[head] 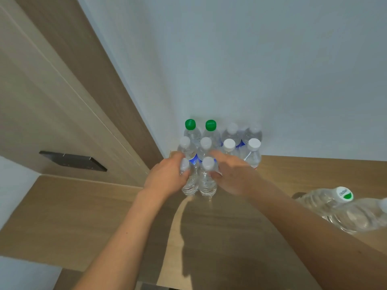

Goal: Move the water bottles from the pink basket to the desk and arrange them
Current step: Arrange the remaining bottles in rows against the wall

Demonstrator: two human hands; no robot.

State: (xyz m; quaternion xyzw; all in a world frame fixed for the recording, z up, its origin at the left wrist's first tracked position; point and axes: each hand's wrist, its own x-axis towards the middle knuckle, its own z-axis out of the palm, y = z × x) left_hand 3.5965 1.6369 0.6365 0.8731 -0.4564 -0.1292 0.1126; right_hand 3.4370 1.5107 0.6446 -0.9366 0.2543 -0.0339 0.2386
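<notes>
While both bare forearms reach forward over the wooden desk [88,222], the left hand [165,181] wraps around the front-left water bottle [189,183] and the right hand [234,174] closes on the front-right water bottle [207,181]. Both stand upright, touching. Behind them stand two rows of bottles [228,147] against the wall [251,59].

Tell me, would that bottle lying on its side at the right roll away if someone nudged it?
Probably. The lying bottle is round and ribbed, resting on the smooth wooden desk, so a sideways nudge would likely roll it. It looks full of water, so it is likely fairly heavy and slow to start. Its thin clear plastic may give slightly under a squeeze.
</notes>
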